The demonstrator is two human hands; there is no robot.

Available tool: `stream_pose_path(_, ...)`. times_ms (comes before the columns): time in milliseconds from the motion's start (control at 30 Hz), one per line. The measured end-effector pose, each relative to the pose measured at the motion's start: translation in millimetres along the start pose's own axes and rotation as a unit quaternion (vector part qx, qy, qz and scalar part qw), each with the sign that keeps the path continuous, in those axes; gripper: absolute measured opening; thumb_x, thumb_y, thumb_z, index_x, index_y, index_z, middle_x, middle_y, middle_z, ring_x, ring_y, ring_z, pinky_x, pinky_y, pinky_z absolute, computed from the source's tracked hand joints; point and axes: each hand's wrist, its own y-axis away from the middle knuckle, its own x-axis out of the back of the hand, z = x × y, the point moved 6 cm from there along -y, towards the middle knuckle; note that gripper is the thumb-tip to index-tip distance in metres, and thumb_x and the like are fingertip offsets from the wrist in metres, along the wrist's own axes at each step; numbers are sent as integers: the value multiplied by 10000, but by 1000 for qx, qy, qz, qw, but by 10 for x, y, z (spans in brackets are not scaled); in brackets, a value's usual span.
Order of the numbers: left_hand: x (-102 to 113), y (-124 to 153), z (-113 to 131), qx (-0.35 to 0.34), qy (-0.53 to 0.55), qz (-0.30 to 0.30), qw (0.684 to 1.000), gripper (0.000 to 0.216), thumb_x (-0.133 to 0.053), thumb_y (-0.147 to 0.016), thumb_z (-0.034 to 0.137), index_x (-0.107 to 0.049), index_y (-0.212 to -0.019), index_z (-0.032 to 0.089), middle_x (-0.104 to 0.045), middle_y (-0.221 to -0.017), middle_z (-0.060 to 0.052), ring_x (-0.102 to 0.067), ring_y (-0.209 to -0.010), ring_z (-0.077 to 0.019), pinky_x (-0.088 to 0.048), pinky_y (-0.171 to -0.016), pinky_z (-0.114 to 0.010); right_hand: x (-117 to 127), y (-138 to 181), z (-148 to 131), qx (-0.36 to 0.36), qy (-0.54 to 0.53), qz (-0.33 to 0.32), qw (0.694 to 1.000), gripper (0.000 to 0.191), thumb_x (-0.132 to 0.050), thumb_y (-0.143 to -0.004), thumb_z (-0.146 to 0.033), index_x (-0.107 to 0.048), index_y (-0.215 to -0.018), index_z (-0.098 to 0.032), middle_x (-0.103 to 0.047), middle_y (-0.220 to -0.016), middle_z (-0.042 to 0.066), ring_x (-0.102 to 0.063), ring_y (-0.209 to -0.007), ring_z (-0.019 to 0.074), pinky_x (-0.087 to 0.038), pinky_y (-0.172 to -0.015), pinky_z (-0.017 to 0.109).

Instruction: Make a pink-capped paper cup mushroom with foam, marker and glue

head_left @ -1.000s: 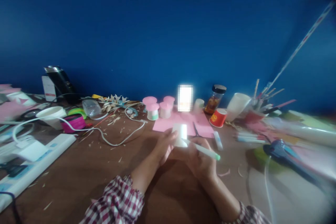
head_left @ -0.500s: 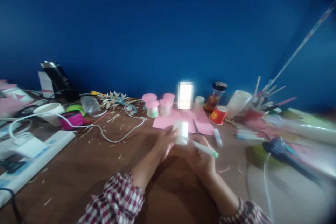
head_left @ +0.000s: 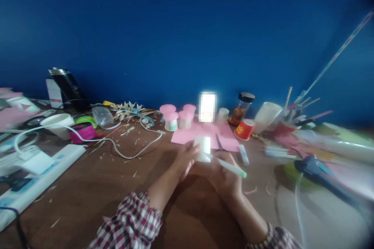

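A big blue wall and a messy brown table.

The blue wall (head_left: 187, 35) is filling the whole top of the view, plain and dark. The brown table (head_left: 96, 186) is sitting right against it and stretching from side to side. Little pale scraps are lying all over the wood. A small bright light (head_left: 207, 106) is glowing at the foot of the wall.

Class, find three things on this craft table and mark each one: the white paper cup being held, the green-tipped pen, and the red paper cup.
white paper cup (head_left: 203, 147), head view, on its side wall.
green-tipped pen (head_left: 230, 168), head view, mid-barrel.
red paper cup (head_left: 244, 129), head view, on its printed side.
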Motion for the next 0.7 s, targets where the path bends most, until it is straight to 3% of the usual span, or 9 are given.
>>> stream_pose_path(700,43,-23,-45,2,-10,13,1000,468,-834,-566,362,-648,-944,158,-666,-812,-25,-605,-706,-113,-448,-645,-227,16,-12,-23,23,15,14,1000,43,-559,-840,-205,-580,-875,-191,-602,-667,-14,-534,-513,109,-435,-507,231)
